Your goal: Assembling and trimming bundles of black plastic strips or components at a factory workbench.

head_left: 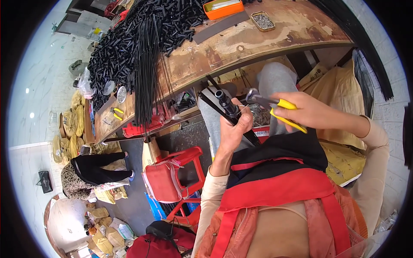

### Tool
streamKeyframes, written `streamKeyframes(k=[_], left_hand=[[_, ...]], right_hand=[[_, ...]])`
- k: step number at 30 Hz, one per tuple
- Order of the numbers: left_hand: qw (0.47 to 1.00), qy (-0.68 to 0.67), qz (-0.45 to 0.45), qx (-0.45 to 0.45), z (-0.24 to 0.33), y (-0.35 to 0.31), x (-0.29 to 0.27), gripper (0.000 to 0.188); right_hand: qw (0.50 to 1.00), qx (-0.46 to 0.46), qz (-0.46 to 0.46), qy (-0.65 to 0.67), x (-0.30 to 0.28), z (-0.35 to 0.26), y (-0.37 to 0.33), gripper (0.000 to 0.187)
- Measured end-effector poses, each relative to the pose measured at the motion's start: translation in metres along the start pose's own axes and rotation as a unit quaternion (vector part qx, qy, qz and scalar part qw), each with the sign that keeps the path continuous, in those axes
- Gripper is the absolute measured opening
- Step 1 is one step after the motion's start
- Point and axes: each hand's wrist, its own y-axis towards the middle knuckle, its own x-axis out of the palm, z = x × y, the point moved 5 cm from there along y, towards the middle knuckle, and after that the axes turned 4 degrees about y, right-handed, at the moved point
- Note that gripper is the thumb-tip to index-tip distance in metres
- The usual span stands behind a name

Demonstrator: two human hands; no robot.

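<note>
My left hand point(235, 124) is closed around a black tube with a hollow round end point(220, 95), which points up and away from my lap. Long dark rods run beside the tube and under my hand. A short, thin pale wire point(243, 105) sticks out by my left fingertips. In my right hand point(301, 108) is a pair of end nippers with yellow handles point(289, 124). Their dark metal head point(254, 97) is just right of the tube and the wire, and I cannot tell whether it touches the wire. Both hands are over my lap, before the table edge.
A worn wooden table point(223, 49) holds a heap of black plastic parts point(129, 51), hanging black rods point(148, 73), an orange box point(223, 8), a tin of small metal pieces point(263, 20) and yellow-handled pliers point(116, 113). Red chairs point(172, 176) stand left; another person point(94, 170) bends over sacks.
</note>
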Motion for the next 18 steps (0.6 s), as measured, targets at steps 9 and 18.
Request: streamKeyframes(k=[9,18], left_hand=[[1.000,0.007,-0.015,0.002,-0.001,-0.003,0.006,0.045],[0.996,-0.053,-0.049,-0.044,-0.002,-0.006,0.007,0.043]], right_hand=[[0.985,0.097,-0.121,0.080,0.009,-0.001,-0.002,0.031],[0.972,0.121,-0.201,-0.028,-0.008,-0.032,0.002,0.035]])
